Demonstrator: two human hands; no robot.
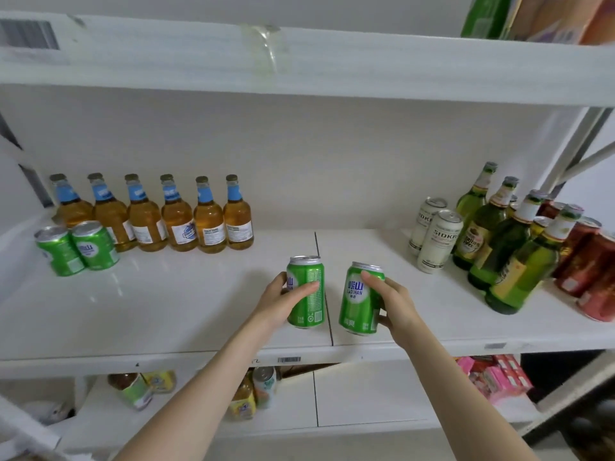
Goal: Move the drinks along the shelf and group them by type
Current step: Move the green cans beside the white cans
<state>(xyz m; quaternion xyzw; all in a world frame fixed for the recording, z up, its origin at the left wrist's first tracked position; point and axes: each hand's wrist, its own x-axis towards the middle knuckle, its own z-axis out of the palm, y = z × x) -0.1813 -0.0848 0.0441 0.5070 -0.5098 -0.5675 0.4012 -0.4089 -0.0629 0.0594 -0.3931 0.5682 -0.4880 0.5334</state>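
A white shelf (149, 311) seen from above, with two bare forearms reaching in.

The left hand (279, 302) holds a green can (311, 304) upright, its fingers (307, 287) clamped round the can's side. The right hand (396, 306) holds a second green can (357, 306), tilted a little, with its fingers (372, 281) clamped round it near the top. Both cans have closed silver lids. They are at the front middle of the shelf, just beside each other but apart, on either side of a dark seam in the shelf board. It is not clear whether their bases rest on the shelf.

The second can shows a white patch with blue Chinese characters and Latin letters that look like "LAOSHAN". The first shows small white print, too small to read.

Far left, a pair of green cans (78, 249) of the same design stands touching. Behind them a row of six amber bottles (179, 221) holds golden liquid; each has a blue neck label and a white body label.

On the right, two tall white cans (437, 241) read "SIDKR", the rest turned away. Beside them stand green glass bottles (484, 234) with white neck labels, then red cans (587, 264) at the edge.

A barcode sticker (289, 360) sits on the shelf's front lip.
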